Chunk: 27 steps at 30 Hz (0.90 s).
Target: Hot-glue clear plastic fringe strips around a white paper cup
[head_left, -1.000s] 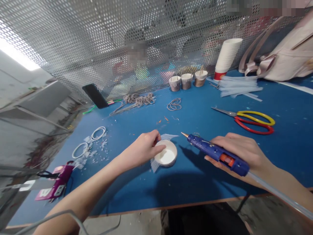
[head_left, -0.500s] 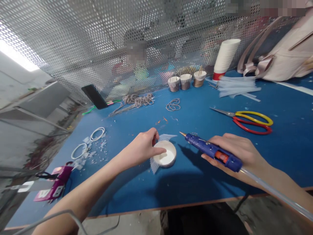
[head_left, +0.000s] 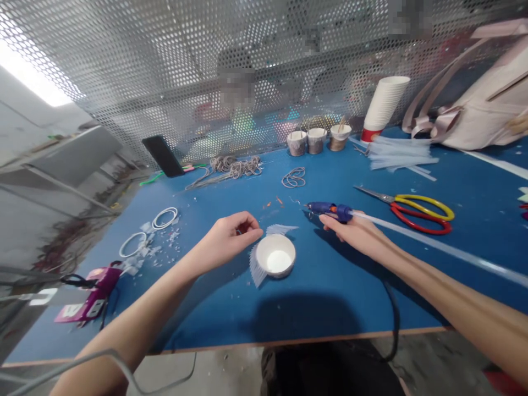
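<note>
A small white paper cup (head_left: 276, 258) with pale fringed strips (head_left: 256, 267) glued round it sits on the blue table (head_left: 330, 286). My left hand (head_left: 225, 240) hovers just left of the cup, off it, fingers curled in a loose pinch with nothing visible in them. My right hand (head_left: 355, 231) lies over the blue glue gun (head_left: 328, 209), which rests on the table beyond the cup, a clear glue stick trailing from its back to the right. The fingers fold round the gun's body.
Red and yellow scissors (head_left: 416, 208) lie to the right. At the back stand three small cups (head_left: 317, 140), a stack of white cups (head_left: 383, 104), clear strips (head_left: 402, 153), cord loops (head_left: 293, 177), a phone (head_left: 163, 156) and a bag (head_left: 482, 110). White rings (head_left: 165, 218) and a magenta item (head_left: 99, 294) lie left.
My left hand has let go of the cup and drawn back. My right hand has carried the glue gun away from me and laid it on the table beyond the cup.
</note>
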### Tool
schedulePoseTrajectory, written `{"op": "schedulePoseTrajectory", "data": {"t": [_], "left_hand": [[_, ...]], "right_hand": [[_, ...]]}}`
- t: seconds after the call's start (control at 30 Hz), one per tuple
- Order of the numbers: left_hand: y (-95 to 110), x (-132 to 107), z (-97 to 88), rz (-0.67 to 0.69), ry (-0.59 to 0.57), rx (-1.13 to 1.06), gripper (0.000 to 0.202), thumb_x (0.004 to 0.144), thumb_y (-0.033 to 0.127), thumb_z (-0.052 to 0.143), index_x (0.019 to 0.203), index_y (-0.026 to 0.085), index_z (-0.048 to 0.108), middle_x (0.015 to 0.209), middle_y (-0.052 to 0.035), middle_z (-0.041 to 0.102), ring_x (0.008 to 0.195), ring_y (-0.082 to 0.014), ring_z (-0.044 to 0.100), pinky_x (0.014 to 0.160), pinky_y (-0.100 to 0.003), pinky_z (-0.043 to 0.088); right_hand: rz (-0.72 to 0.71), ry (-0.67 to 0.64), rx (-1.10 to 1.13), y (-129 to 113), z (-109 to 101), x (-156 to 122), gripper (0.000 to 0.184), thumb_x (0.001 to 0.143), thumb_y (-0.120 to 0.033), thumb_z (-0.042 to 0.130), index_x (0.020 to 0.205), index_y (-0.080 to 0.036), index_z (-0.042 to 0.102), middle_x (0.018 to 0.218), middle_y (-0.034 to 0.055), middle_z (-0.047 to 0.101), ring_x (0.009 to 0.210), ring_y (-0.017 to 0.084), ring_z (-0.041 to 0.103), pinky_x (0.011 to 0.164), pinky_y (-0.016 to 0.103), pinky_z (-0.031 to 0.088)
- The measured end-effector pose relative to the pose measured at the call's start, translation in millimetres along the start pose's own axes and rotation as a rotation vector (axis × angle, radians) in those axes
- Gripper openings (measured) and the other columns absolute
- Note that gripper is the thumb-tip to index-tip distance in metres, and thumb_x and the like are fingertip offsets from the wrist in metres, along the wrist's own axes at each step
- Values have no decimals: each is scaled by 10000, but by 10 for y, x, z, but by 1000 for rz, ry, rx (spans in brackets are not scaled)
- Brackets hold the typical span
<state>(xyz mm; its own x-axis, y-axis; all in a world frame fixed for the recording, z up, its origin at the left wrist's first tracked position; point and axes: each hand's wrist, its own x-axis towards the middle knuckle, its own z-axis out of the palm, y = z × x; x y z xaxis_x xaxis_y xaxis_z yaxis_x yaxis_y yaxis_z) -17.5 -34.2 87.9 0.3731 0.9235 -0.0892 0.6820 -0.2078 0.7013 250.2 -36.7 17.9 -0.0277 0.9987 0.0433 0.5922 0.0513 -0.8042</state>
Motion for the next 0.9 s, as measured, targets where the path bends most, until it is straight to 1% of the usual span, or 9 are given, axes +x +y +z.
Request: {"op": "schedulePoseTrajectory", "data": {"t": [0.1, 0.27, 0.4, 0.5, 0.67, 0.73, 0.8, 0.87, 0.9], "left_hand": [[-66, 2, 83, 0, -18, -56, 187, 804, 344, 550, 747, 167, 569, 646, 33, 500, 600, -103, 421, 539, -223, 336], [-133, 22, 231, -2, -65, -105, 84, 757, 250, 537, 795, 176, 526, 609, 69, 419, 548, -89, 370, 518, -215, 299], [-154, 22, 339, 18, 5, -128, 91, 703, 153, 483, 788, 184, 484, 599, 78, 393, 543, -89, 371, 530, -218, 297], [-142, 14, 394, 21, 54, -123, 122, 681, 127, 484, 788, 185, 487, 587, 81, 389, 535, -90, 376, 527, -221, 290], [-129, -13, 441, 21, 142, -143, 151, 673, 102, 481, 798, 184, 498, 586, 83, 377, 523, -87, 366, 530, -223, 294], [-142, -24, 453, 14, 178, -148, 165, 675, 99, 481, 814, 184, 503, 593, 83, 368, 523, -87, 361, 526, -223, 291], [-161, -25, 467, 7, 211, -165, 176, 671, 97, 482, 822, 183, 507, 597, 83, 359, 522, -87, 356, 519, -224, 284], [-176, -16, 485, 3, 236, -202, 170, 666, 105, 495, 818, 181, 507, 596, 83, 363, 523, -87, 357, 516, -224, 282], [-180, -8, 496, -4, 244, -233, 159, 665, 113, 507, 810, 179, 507, 594, 82, 372, 525, -87, 359, 518, -224, 284]], "right_hand": [[64, -20, 94, -10, 82, 110, 397, 835, -519, 495, 653, -189, 619, 439, -25, 491, 432, 154, 492, 458, 269, 357], [45, 40, 124, -19, 180, 273, 437, 819, -569, 482, 682, -177, 618, 436, -33, 467, 429, 139, 468, 439, 253, 334], [4, 42, 143, 20, 211, 364, 464, 797, -604, 482, 676, -175, 612, 447, -35, 466, 426, 129, 452, 431, 246, 336], [-34, 39, 146, 93, 220, 389, 500, 802, -633, 457, 664, -175, 606, 464, -28, 482, 439, 129, 458, 448, 249, 352], [-81, 35, 121, 205, 240, 404, 498, 791, -627, 482, 729, -161, 645, 493, -13, 519, 458, 149, 478, 464, 265, 379], [-112, 45, 112, 220, 252, 416, 487, 800, -606, 475, 789, -155, 660, 577, 19, 595, 538, 182, 541, 533, 295, 434], [-159, 63, 106, 221, 262, 435, 479, 800, -584, 474, 889, -154, 667, 758, 61, 677, 717, 229, 609, 684, 345, 478], [-201, 75, 96, 222, 268, 464, 489, 790, -568, 482, 993, -159, 659, 935, 81, 697, 896, 263, 615, 824, 383, 462], [-215, 76, 88, 227, 270, 481, 498, 786, -562, 483, 1031, -162, 652, 984, 85, 695, 946, 272, 608, 863, 396, 448]]}}
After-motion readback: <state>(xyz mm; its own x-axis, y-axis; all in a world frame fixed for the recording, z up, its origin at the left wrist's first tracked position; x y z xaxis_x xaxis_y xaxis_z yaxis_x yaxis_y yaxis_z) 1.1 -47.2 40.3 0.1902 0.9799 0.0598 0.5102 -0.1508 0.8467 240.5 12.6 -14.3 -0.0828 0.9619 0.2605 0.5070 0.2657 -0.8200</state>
